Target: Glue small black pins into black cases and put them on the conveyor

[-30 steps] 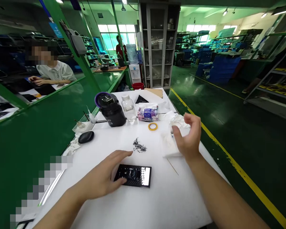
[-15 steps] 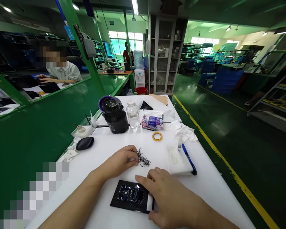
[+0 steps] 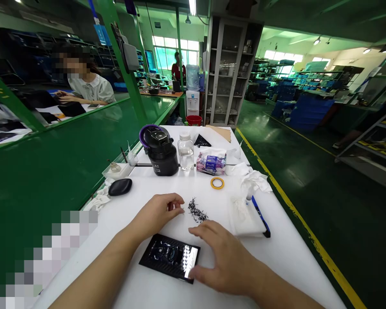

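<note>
My left hand (image 3: 162,212) is just left of a loose pile of small black pieces (image 3: 197,211), its thumb and fingertips brought together. Whatever may be between them is too small to make out. A flat black panel (image 3: 165,254) with a patterned surface and a raised, glossy car-like shape lies below it, its right end shining with reflected light. My right hand (image 3: 223,262) is open, thumb and fingers spread, with the thumb at the panel's right end and the index finger below the pile.
A black jug (image 3: 162,156), clear bottle (image 3: 186,156) and tissue pack (image 3: 211,162) stand behind. Yellow tape (image 3: 217,183) lies before them. On the right are a white pad (image 3: 244,221) and blue pen (image 3: 260,214); a black case (image 3: 120,187) lies left. A person (image 3: 90,88) sits beyond.
My left hand has drawn back slightly from the black pieces. My right hand has loosened from the panel, which has turned slightly and now catches glare. The whole view has shifted a little.
</note>
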`<move>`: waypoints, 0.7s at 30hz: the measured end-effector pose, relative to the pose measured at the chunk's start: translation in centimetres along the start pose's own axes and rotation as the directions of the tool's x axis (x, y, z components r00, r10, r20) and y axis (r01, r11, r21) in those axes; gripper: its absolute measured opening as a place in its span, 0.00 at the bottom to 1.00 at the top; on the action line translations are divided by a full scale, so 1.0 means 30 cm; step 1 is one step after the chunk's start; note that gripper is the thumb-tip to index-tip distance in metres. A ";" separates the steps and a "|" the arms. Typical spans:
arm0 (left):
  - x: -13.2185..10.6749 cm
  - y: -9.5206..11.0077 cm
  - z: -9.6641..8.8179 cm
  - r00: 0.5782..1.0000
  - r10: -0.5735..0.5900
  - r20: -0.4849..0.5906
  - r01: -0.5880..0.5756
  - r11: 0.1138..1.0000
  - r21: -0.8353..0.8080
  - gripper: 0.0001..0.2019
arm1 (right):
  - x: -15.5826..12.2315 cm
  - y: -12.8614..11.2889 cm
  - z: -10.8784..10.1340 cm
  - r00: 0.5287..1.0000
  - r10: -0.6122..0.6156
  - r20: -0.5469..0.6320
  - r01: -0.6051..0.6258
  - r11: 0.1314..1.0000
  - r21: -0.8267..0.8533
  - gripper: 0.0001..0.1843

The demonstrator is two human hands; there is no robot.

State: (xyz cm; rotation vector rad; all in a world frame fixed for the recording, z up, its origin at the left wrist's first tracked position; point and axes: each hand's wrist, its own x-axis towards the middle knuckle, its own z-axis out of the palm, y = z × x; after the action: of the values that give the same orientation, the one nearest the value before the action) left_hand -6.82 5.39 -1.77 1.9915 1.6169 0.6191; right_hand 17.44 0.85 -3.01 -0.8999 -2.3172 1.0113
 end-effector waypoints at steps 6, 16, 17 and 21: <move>-0.052 0.138 0.006 0.995 -0.100 -0.028 0.073 0.868 -0.491 0.13 | 0.035 -0.015 -0.019 0.964 0.138 -0.225 -0.053 0.936 0.347 0.09; -0.091 0.235 0.100 0.988 -0.091 0.128 0.155 0.453 -0.878 0.06 | 0.055 -0.024 -0.010 0.927 0.308 -0.216 -0.011 0.598 0.802 0.10; -0.090 0.233 0.103 0.988 -0.100 0.122 0.153 0.442 -0.884 0.06 | 0.055 -0.026 -0.011 0.926 0.317 -0.204 -0.022 0.584 0.811 0.10; -0.090 0.232 0.111 0.988 -0.134 0.073 0.126 0.447 -0.886 0.05 | 0.050 -0.030 -0.007 0.921 0.355 -0.161 -0.053 0.524 0.850 0.10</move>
State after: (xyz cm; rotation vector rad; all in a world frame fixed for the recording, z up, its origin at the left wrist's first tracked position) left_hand 0.00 1.23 -0.03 1.0314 1.0245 1.1229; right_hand 16.20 1.57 -1.97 -0.8233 -1.1755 1.7085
